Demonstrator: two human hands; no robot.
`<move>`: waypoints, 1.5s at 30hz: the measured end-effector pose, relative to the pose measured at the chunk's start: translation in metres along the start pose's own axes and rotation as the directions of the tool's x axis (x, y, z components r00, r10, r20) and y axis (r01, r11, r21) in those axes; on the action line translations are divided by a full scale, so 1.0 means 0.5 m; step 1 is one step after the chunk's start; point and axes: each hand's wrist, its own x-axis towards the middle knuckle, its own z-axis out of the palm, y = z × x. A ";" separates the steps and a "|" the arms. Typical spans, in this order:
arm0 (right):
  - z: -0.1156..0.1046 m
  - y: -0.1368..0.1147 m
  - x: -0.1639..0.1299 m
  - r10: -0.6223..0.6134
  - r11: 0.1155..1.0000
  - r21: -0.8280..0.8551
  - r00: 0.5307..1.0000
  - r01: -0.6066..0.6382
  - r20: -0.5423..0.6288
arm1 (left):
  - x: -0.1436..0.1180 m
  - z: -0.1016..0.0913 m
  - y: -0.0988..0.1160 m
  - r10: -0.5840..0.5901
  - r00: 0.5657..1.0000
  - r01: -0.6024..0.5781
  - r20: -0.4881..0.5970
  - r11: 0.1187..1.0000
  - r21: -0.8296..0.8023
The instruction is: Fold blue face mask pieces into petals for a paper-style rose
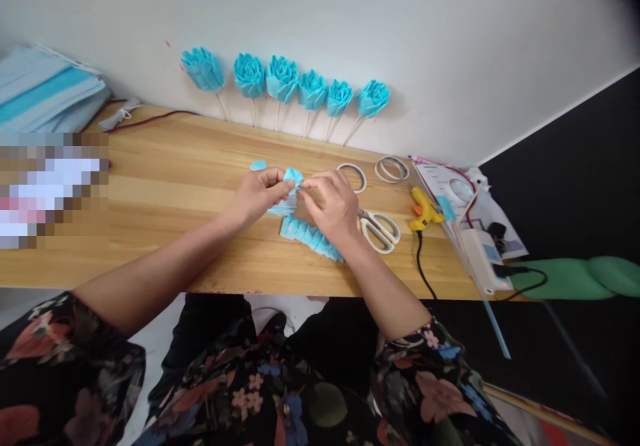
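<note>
A small light-blue fabric piece [293, 175] is pinched between the fingertips of both hands, above the middle of the table. My left hand [261, 193] closes on its left side, thumb against finger. From the right, my right hand [331, 203] pinches its lower right edge. More blue fabric [284, 206] lies just beneath the fingers, partly hidden by them. A single blue scrap [258, 165] rests behind my left hand. Nearer to me, a row of overlapping blue pieces [305, 234] runs under my right wrist, which covers its end.
Several blue fabric flowers [283, 79] on sticks lean against the wall. Right of my hand are scissors [379, 231], tape rolls [391, 169] and a yellow glue gun [424, 209] with its cord. A power strip [484, 259] stands at the right edge, blue face masks [50, 93] at far left.
</note>
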 end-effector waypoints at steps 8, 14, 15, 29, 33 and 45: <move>-0.002 0.001 0.003 0.038 0.999 0.018 0.998 -0.039 0.048 | -0.001 0.001 0.004 0.016 1.000 -0.017 0.015 0.999 0.040; -0.001 -0.003 0.004 0.095 0.990 0.100 0.993 -0.101 0.067 | -0.001 0.001 0.001 0.023 0.999 -0.024 0.026 0.998 0.049; 0.000 -0.003 0.003 0.108 0.986 0.119 0.992 -0.115 0.070 | -0.002 0.000 0.000 0.036 0.999 -0.037 0.027 0.998 0.051; 0.003 -0.001 0.003 0.231 0.937 0.248 0.970 -0.244 0.082 | -0.001 0.003 -0.002 0.074 0.994 -0.080 0.075 0.994 0.075; -0.003 -0.008 0.005 0.306 0.880 0.352 0.947 -0.320 0.094 | -0.001 0.000 -0.003 0.060 0.997 -0.066 0.056 0.993 0.100; 0.011 0.008 0.006 0.396 0.651 0.612 0.889 -0.448 0.229 | -0.001 0.003 -0.002 0.085 0.989 -0.103 0.120 0.983 0.151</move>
